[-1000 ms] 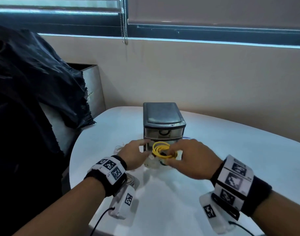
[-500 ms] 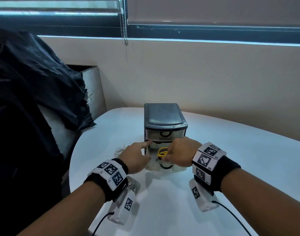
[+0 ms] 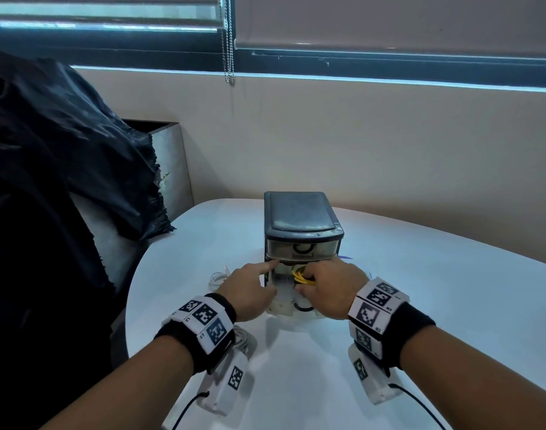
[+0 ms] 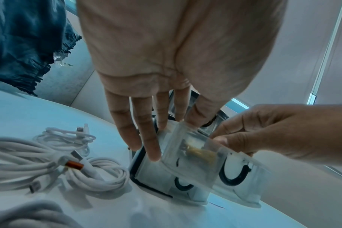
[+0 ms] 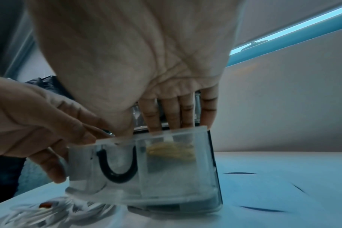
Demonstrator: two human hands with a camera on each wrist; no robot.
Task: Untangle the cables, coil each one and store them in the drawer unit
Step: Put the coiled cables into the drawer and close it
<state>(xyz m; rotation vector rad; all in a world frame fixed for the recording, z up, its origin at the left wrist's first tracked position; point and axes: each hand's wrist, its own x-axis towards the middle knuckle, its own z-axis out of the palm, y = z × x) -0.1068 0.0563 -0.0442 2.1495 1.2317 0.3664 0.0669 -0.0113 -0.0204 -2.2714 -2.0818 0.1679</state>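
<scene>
As you look down in the head view, one drawer unit (image 3: 302, 226) stands on the table (image 3: 420, 305); its top drawer is shut, the middle drawer (image 3: 285, 282) is pulled out. Your right hand (image 3: 329, 290) pinches the yellow cable (image 3: 301, 277) inside that drawer. Your left hand (image 3: 250, 290) points a straight finger at the unit's left edge. Square-patterned markers band both wrists; no readable words.

From the left wrist, your fingers (image 4: 144, 138) lie straight against the clear drawer (image 4: 195, 157), holding nothing. White cables (image 4: 72, 166) lie coiled on the table beside the unit; I can't count them surely.

From the right wrist, fingers (image 5: 166, 117) reach into the drawer (image 5: 142, 166) at the yellow coil (image 5: 172, 152). Each of two drawer fronts bears a black U-shaped handle.
</scene>
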